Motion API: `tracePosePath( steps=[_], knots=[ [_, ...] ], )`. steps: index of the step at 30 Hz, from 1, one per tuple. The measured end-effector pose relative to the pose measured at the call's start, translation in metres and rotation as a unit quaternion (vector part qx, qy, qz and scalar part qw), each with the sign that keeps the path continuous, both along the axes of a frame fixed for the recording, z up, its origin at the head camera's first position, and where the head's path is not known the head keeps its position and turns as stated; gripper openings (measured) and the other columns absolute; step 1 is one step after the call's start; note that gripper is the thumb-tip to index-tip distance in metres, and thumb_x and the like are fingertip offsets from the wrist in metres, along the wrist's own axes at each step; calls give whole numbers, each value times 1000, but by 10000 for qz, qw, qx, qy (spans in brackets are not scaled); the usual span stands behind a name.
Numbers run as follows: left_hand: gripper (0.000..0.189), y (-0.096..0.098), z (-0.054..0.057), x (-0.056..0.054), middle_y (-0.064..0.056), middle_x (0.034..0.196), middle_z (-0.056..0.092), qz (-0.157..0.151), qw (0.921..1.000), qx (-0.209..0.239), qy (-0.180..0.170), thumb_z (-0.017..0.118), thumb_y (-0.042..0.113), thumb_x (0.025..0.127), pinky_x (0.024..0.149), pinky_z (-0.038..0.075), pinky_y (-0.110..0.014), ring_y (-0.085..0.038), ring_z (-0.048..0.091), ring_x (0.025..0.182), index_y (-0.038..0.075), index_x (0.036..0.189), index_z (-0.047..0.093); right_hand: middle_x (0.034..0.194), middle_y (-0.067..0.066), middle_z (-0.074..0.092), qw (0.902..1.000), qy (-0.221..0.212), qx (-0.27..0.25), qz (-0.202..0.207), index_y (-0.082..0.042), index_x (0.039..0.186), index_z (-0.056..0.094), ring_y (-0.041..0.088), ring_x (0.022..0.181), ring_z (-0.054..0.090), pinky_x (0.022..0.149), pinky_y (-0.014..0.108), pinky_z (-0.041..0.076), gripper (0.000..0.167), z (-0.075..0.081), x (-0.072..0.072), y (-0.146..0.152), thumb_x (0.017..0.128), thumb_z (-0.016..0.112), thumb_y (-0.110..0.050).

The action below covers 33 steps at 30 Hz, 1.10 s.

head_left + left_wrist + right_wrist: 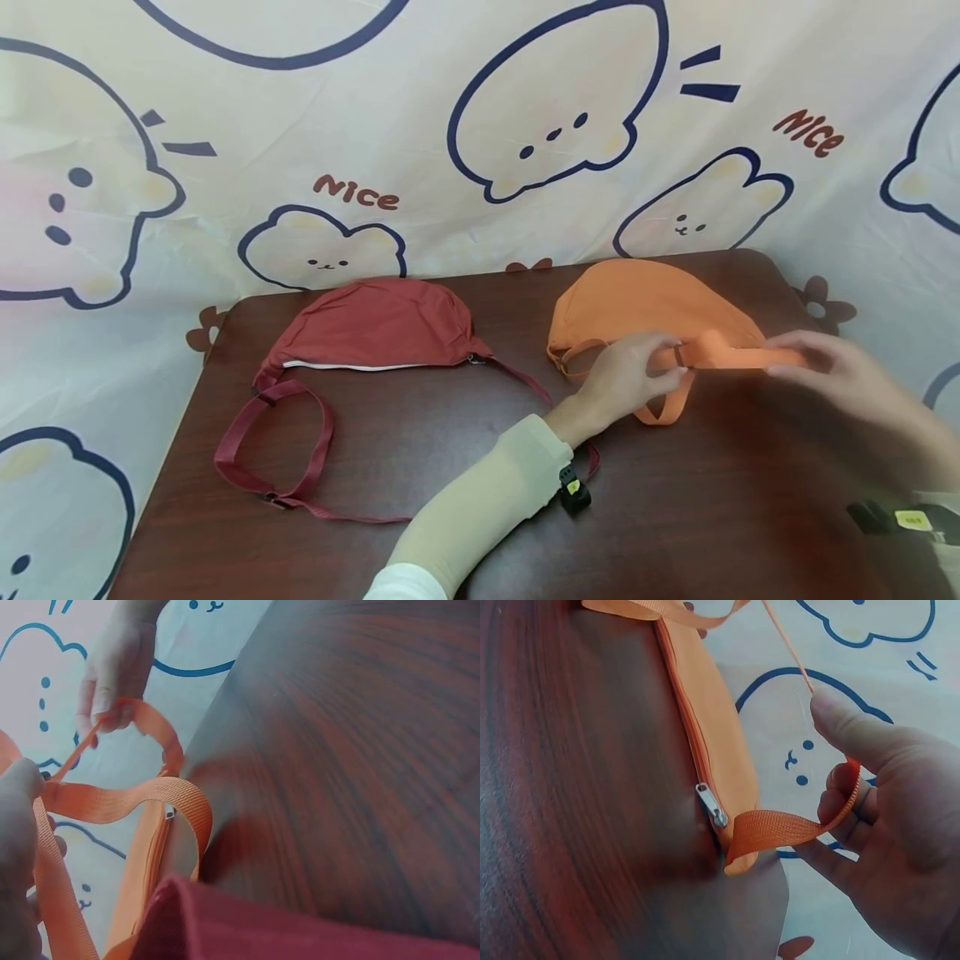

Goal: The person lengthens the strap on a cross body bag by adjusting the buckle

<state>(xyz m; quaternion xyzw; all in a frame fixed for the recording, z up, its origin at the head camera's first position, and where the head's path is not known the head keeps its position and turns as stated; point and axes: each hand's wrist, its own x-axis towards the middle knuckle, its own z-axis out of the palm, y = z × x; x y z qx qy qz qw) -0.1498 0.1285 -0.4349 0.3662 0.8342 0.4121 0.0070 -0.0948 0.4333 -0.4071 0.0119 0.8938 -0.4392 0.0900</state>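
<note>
An orange waist bag [645,296] lies at the back right of the table, its zipper [682,705] facing the front in the right wrist view. My left hand [622,375] pinches its orange strap [720,356] near a dark slider [681,354]. Farther right, my right hand [840,375] pinches the same strap between thumb and fingers, and the stretch between the hands is drawn straight. A strap loop [667,408] hangs below the left hand. At the back left a red waist bag [382,325] lies flat, apart from both hands.
The red bag's strap [322,442] loops over the table's left side and passes under my left forearm [487,492]. The dark wooden table [675,517] ends at a printed cloth [525,225] behind. Cameras [574,492] are worn on both wrists.
</note>
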Motion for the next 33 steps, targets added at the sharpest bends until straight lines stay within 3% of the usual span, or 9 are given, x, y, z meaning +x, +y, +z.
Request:
tracePosePath(
  steps=[6,9,18,20,24,26,31,33],
  knots=[
    [39,-8,2,0,3,131,66,62,9998,178,2,69,31,98,93,44,-11,-4,60,115,15,133,65,102,-14,66,9897,1076,939,114,-6,121,68,2,86,57,70,11,46,30,-12,2,20,92,77,-13],
    [39,-10,2,-1,2,131,66,64,9997,218,75,70,30,97,94,43,-11,-5,60,116,13,132,65,103,-10,65,9884,1032,1110,72,-4,122,67,1,84,56,67,12,46,32,-16,4,31,94,76,-14],
    [38,-21,7,-3,5,129,67,246,9989,371,-172,71,32,97,95,45,-15,-4,59,118,17,131,65,113,25,63,9854,854,1474,-34,3,124,64,-10,81,48,63,14,46,34,-26,7,52,97,72,-17],
    [37,-25,6,-4,5,128,67,264,9984,437,-244,71,31,96,95,45,-15,-4,59,119,17,131,65,115,28,62,9850,770,1547,-32,3,124,64,-6,82,50,62,15,46,35,-27,7,54,98,71,-18],
    [33,-33,5,-6,2,125,67,266,9977,591,-193,72,27,96,95,45,-16,-7,60,116,16,127,66,117,30,61,9839,638,1669,-47,2,125,63,20,90,60,61,18,46,37,-28,7,55,98,71,-22],
    [29,-37,5,-7,1,123,68,285,9974,650,-140,72,25,95,93,45,-16,-7,60,113,16,123,67,117,30,61,9830,636,1720,-56,2,125,64,24,91,60,60,18,46,37,-29,7,56,98,71,-23],
    [27,-44,4,-8,0,121,68,283,9967,753,-94,72,23,96,92,46,-16,-9,61,111,14,121,67,117,29,62,9818,705,1761,-67,2,124,65,-10,86,47,61,18,45,36,-32,7,59,98,71,-23],
    [31,-46,5,-8,-1,122,69,309,9965,763,-114,73,24,95,94,46,-17,-10,62,112,12,124,67,117,30,62,9818,719,1759,-67,2,124,65,-16,86,42,61,18,44,36,-33,7,61,98,71,-23]
  ],
)
